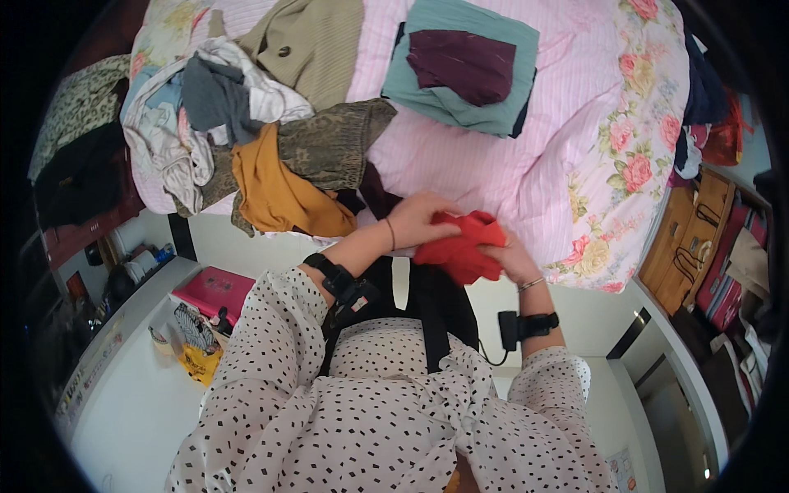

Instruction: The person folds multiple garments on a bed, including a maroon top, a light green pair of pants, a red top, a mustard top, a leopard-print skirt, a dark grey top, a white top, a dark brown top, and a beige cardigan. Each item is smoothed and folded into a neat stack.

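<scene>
A red cloth garment (pixel 462 249) is held up between both hands, just over the near edge of the bed. My left hand (pixel 422 222) grips its upper left side. On its right side, my right hand (pixel 515 256) pinches the fabric. Farther back on the bed lies a flat stack with a teal folded garment (pixel 462 117) and a dark maroon folded cloth (pixel 465 61) on top. Left of my left hand, a mustard-yellow garment (pixel 271 185) lies loose, with camouflage-patterned trousers (pixel 327 145) behind it.
A loose heap holds a grey garment (pixel 216 98), white clothing (pixel 277 98) and a beige ribbed cardigan (pixel 314 49). Pink floral bedding (pixel 555 123) covers the bed. On the floor at left sits a magenta box (pixel 216 293); a wooden drawer cabinet (pixel 684 240) stands at right.
</scene>
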Tool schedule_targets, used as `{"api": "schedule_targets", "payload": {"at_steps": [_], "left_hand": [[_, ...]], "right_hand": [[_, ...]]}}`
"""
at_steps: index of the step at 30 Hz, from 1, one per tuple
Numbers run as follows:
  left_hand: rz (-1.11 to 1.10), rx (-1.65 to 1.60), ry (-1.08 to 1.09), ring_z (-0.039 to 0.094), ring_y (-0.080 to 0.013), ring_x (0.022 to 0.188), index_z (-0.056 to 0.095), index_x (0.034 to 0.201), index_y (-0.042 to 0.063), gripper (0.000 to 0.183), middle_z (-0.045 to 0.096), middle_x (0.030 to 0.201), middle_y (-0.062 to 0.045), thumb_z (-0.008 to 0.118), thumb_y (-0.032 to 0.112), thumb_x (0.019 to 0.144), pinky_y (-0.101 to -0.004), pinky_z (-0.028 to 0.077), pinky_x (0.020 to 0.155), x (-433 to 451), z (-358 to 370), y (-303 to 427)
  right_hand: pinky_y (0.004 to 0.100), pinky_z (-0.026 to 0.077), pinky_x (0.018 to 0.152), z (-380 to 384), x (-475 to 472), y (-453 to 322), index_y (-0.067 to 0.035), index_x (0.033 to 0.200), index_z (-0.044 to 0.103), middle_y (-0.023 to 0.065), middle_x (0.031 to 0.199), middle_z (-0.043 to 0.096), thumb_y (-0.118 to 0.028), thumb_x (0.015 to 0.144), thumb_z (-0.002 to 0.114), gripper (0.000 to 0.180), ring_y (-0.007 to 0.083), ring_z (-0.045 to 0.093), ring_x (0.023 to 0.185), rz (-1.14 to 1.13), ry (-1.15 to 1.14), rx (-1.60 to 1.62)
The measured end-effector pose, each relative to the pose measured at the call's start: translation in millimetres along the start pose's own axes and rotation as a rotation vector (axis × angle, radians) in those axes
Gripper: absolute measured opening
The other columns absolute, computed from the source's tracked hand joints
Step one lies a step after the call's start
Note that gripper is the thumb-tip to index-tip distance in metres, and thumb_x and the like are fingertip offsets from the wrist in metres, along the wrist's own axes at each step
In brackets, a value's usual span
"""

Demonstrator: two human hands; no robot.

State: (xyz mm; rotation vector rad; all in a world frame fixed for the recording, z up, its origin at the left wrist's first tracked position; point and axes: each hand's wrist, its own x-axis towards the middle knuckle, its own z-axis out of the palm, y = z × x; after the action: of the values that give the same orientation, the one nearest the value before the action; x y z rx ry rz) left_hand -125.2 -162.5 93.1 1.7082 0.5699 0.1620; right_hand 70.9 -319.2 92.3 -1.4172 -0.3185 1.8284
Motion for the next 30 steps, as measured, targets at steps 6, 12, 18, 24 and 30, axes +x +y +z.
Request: {"api": "schedule_targets", "payload": {"at_steps": [6,12,18,24,30], "left_hand": [[-0.467,-0.223,0.492,0.059,-0.0094,0.081,0.062,0.106,0.002,0.021,0.064,0.091,-0.003,0.061,0.011,0.087,-0.0238,0.048,0.074,-83,-68,-58],[-0.656,0.331,1.108,0.061,-0.0251,0.088,0.059,0.108,0.002,0.028,0.062,0.098,-0.015,0.061,0.018,0.084,-0.0344,0.049,0.079,-185,-144,-129],[-1.234,0.595,0.986,0.056,-0.0361,0.104,0.055,0.116,0.001,0.053,0.058,0.114,-0.022,0.068,0.030,0.075,-0.0417,0.045,0.089,-238,-194,-192],[-1.017,0.233,0.863,0.061,-0.0310,0.092,0.058,0.109,0.001,0.036,0.064,0.101,-0.018,0.059,0.028,0.085,-0.0386,0.047,0.082,-252,-210,-207],[-0.510,-0.593,1.080,0.058,-0.0168,0.095,0.052,0.113,0.000,0.029,0.061,0.106,-0.008,0.041,0.022,0.098,-0.0277,0.045,0.082,-237,-247,-145]], "right_hand": [[0.0250,0.046,0.084,-42,26,-1,0.000,0.128,0.045,0.0080,0.104,0.059,0.000,0.082,0.062,0.049,0.0135,0.055,0.097,-0.225,0.742,-0.140],[0.0233,0.046,0.084,-4,29,-9,0.001,0.126,0.046,0.0077,0.105,0.060,-0.002,0.088,0.056,0.040,0.0115,0.057,0.093,-0.131,0.457,-0.190],[0.0242,0.047,0.080,80,43,8,-0.001,0.125,0.048,0.0069,0.099,0.063,-0.006,0.091,0.054,0.035,0.0120,0.060,0.086,-0.075,0.249,-0.240],[0.0230,0.047,0.081,167,53,13,0.000,0.124,0.048,0.0063,0.098,0.062,-0.003,0.092,0.051,0.032,0.0115,0.059,0.088,0.012,0.076,-0.378],[0.0229,0.047,0.083,248,66,-18,0.001,0.123,0.048,0.0054,0.097,0.061,-0.004,0.091,0.053,0.033,0.0103,0.058,0.089,-0.127,0.002,-0.420]]}}
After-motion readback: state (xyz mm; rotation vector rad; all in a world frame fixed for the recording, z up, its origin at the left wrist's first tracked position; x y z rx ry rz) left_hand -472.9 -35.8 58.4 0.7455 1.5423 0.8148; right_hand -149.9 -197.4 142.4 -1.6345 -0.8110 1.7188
